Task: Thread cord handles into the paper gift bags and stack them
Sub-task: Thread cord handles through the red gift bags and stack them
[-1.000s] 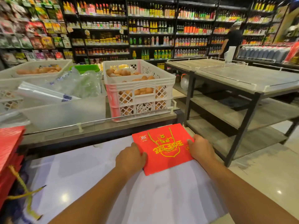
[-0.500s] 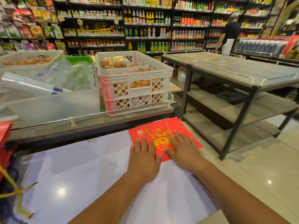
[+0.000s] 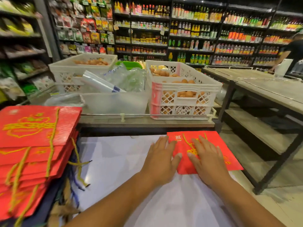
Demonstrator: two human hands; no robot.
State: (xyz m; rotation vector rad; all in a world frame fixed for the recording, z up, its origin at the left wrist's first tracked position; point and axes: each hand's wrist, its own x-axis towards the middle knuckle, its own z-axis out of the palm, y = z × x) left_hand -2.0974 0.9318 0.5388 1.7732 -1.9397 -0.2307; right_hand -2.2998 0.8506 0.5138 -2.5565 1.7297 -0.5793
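A flat red paper gift bag with gold print and a yellow cord handle lies on the white work surface at its far right. My left hand rests flat, fingers straight, on the bag's left edge. My right hand presses flat on the bag's middle, covering part of the print. At the far left stands a tall stack of red gift bags with yellow cord handles hanging over its front.
Behind the surface runs a counter with a white crate of eggs, a translucent tub of plastic bags and a second crate. Empty grey shelving stands to the right. A person stands at the far right by stocked shelves.
Both hands went from holding the bag's side edges to lying flat on top of it. The view has swung left, bringing the stack of red bags into sight.
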